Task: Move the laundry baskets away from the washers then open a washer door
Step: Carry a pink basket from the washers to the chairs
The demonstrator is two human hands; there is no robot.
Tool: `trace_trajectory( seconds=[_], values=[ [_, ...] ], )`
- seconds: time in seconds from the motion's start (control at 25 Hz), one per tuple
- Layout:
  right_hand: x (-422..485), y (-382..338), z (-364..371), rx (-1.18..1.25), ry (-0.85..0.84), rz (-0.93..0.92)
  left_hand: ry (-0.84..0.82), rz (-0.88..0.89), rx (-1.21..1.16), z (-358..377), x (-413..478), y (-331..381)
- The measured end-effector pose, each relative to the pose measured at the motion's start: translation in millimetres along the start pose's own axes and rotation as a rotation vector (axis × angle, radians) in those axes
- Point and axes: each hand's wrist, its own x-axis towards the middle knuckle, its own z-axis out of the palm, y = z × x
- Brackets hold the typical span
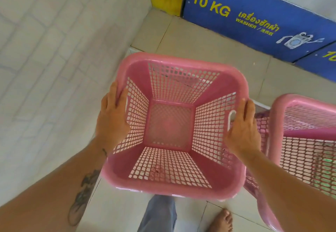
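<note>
Left hand [111,120]: gripping the pink laundry basket [171,175] rim at 9 o'clock.
Right hand [241,130]: clasping its rim at 3 o'clock.
Second pink basket [309,122]: sitting just beside, at 3 o'clock.

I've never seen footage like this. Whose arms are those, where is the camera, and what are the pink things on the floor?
There is no machine here, only a person. The single picture comes from a wide-angle camera worn on the head, looking down, so you see the person's own arms, a trouser leg and a bare foot. The left hand and the right hand grip opposite rims of an empty pink laundry basket with mesh walls. A second pink basket sits just to its right, partly cut off by the picture's edge. Below is a pale tiled floor. The blue panel marked "10 KG WASHER" is the base of a washing machine; no washer door is in view.
</note>
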Motion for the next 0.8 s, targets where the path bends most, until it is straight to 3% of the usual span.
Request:
trace_trajectory(
  seconds=[0.2, 0.44, 0.6, 0.8],
  values=[
    [-4.6, -22.8, -34.5, -0.069, -0.033, -0.073, 0.040, -0.106, -0.001, -33.5, -32.6, -7.0],
    [-52.4, -61.6, -131.6, -0.128, -0.121, -0.311, 0.143, -0.327, -0.097, -127.5, -125.1, -11.8],
    [-90.3, -73.2, -191.8, -0.183, -0.101, -0.453, 0.180, -0.448, -0.155, -179.6, -213.4, 13.6],
    [-150.2, -65.1, -251.8, -0.189, -0.049, -0.730, 0.391, -0.594, -0.185, -241.3, -336.5, 76.7]
  ],
)
